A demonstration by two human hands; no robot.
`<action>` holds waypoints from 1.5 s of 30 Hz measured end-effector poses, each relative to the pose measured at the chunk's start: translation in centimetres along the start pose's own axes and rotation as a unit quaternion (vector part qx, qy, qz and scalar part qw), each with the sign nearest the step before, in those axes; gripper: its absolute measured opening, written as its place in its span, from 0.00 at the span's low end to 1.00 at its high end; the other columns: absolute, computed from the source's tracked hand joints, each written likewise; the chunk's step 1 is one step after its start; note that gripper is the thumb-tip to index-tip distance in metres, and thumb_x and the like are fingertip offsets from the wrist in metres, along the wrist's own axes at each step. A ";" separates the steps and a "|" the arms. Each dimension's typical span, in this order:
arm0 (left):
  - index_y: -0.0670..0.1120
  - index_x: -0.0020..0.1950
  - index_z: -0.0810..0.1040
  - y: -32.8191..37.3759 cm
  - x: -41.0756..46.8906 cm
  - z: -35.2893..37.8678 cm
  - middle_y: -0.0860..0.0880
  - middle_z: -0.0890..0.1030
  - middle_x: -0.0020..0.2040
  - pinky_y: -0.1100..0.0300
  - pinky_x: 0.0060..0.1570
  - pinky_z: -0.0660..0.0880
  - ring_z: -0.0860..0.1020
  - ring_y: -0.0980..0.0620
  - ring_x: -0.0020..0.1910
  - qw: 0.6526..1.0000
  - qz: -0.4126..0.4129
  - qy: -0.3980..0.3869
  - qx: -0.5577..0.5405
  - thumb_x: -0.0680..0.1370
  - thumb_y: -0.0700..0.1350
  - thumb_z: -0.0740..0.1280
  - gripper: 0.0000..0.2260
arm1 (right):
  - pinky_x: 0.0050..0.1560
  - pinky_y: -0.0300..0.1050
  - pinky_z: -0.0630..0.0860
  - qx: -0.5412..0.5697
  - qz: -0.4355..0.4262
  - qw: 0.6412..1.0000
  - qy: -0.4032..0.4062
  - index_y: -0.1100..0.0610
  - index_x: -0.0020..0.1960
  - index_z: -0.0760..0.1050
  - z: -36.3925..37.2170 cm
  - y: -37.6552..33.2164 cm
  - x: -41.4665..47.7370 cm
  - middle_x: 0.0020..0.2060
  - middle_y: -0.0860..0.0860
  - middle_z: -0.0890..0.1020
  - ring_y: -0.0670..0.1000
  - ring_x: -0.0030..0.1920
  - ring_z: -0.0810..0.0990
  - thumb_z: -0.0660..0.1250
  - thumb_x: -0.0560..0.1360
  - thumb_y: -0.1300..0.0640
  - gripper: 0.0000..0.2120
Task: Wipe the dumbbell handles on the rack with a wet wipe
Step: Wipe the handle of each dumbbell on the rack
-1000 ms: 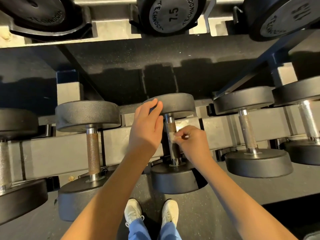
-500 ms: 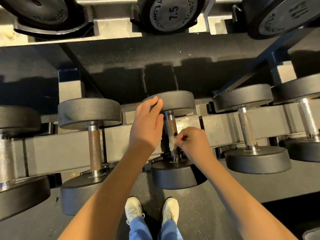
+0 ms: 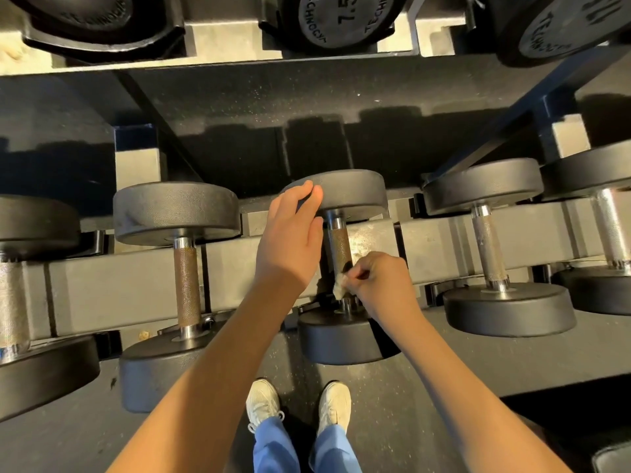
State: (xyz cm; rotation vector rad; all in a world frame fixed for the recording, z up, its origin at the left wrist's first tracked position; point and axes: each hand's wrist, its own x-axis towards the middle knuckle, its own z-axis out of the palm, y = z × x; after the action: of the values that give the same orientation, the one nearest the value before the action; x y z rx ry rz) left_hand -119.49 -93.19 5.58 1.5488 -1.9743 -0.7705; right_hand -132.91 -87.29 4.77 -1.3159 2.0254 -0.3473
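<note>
Head view: my left hand point(image 3: 290, 240), fingers straight and together, rests on the far head of the black round-headed dumbbell point(image 3: 355, 192) on the grey steel rack point(image 3: 112, 285). My right hand point(image 3: 382, 285) pinches a crumpled white wet wipe point(image 3: 339, 290) at the near end of its brown knurled handle point(image 3: 339, 247) — left wrist crowding alongside. Five dumbbells this tier — three black heads point(image 3: 341, 18) above.

Dumbbells lie in a row across the rack point(image 3: 112, 288), handles running front to back. On the middle dumbbell point(image 3: 336, 339), the left hand point(image 3: 290, 244) rests on the far head point(image 3: 355, 192). The right hand point(image 3: 382, 285) pinches a wipe point(image 3: 339, 291) against the near end of the handle point(image 3: 339, 247). More dumbbells sit on the upper tier point(image 3: 222, 42). Shoes point(image 3: 263, 401) stand on the floor point(image 3: 444, 363) before the rack.
</note>
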 end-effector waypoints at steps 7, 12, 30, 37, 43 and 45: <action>0.48 0.75 0.62 0.4 0.0 -0.4 0.52 0.63 0.74 0.65 0.66 0.59 0.59 0.56 0.72 1.000 -0.009 -0.022 0.020 0.82 0.43 0.59 0.21 | 0.41 0.31 0.72 -0.052 -0.005 0.998 -0.033 0.58 0.44 0.81 0.4 1.0 -0.6 0.42 0.50 0.81 0.47 0.41 0.78 0.70 0.73 0.60 0.02; 0.47 0.73 0.66 1.4 0.4 -2.7 0.52 0.68 0.68 0.63 0.64 0.64 0.67 0.55 0.66 0.996 -0.036 -0.078 -0.002 0.82 0.44 0.58 0.18 | 0.39 0.26 0.68 0.115 -0.015 0.988 0.101 0.55 0.42 0.79 -1.7 0.9 -2.5 0.39 0.46 0.80 0.42 0.40 0.76 0.72 0.72 0.58 0.02; 0.46 0.72 0.66 9.6 10.8 -15.1 0.50 0.69 0.67 0.63 0.61 0.63 0.68 0.53 0.65 1.000 0.004 0.028 0.004 0.82 0.45 0.59 0.18 | 0.42 0.29 0.74 0.310 -0.172 0.912 0.206 0.56 0.47 0.79 -17.3 -14.2 0.7 0.44 0.53 0.81 0.40 0.42 0.79 0.71 0.73 0.61 0.03; 0.44 0.73 0.63 8.4 18.6 -17.2 0.48 0.66 0.71 0.54 0.65 0.64 0.64 0.49 0.68 0.996 0.019 -0.013 0.085 0.83 0.44 0.56 0.19 | 0.43 0.29 0.73 0.280 -0.136 0.914 0.260 0.52 0.45 0.79 -21.4 -20.8 7.6 0.44 0.49 0.80 0.41 0.43 0.78 0.71 0.74 0.57 0.02; 0.44 0.76 0.59 5.0 25.6 -17.6 0.47 0.60 0.76 0.51 0.68 0.59 0.59 0.47 0.73 0.977 0.007 -0.070 0.200 0.81 0.50 0.61 0.26 | 0.39 0.31 0.69 0.124 -0.097 0.977 0.144 0.53 0.42 0.78 -22.0 -23.8 13.9 0.39 0.47 0.80 0.42 0.40 0.76 0.71 0.74 0.56 0.03; 0.47 0.77 0.58 4.0 26.7 -17.6 0.48 0.58 0.77 0.52 0.68 0.59 0.58 0.47 0.74 0.958 0.011 -0.078 0.275 0.78 0.56 0.64 0.31 | 0.37 0.29 0.66 0.076 -0.097 0.984 0.126 0.52 0.40 0.77 -21.6 -24.0 15.3 0.37 0.46 0.78 0.40 0.37 0.73 0.70 0.74 0.58 0.05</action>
State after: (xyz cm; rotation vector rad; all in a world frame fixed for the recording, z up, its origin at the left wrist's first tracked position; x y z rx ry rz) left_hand -115.87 -120.55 22.12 1.8034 -2.4628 -0.3484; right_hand -134.51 -114.63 27.64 -1.4360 2.0292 -0.7775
